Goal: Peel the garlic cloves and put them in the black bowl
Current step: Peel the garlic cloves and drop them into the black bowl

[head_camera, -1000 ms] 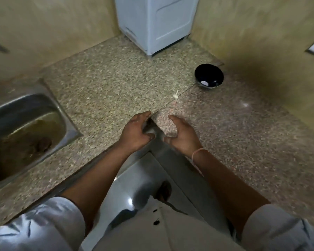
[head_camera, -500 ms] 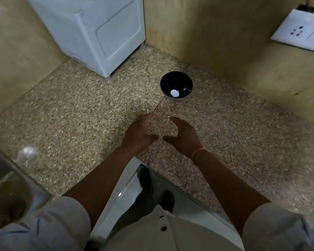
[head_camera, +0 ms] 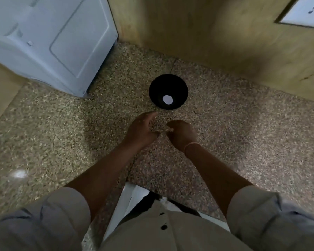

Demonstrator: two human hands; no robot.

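Note:
The black bowl [head_camera: 157, 84] stands on the speckled stone counter [head_camera: 234, 142] near the back wall. A round white spot [head_camera: 167, 100] shows low inside it; clove or glare, I cannot tell. Just in front of the bowl my two hands meet over the counter. A small pale garlic clove [head_camera: 165, 131] sits between them. My right hand [head_camera: 182, 134] has its fingers curled and pinches the clove's right end. My left hand [head_camera: 140, 129] pinches the left end with its thumb, its index finger reaching toward the bowl.
A white appliance [head_camera: 53, 42] fills the back left corner of the counter. A tan wall runs behind the bowl, with a white socket plate [head_camera: 304, 11] at the top right. The counter's front edge [head_camera: 130, 189] lies close to my body.
The view swung away from the sink and toward the bowl. My hands, spread apart before, have come together and closed on the small clove, nearer the bowl.

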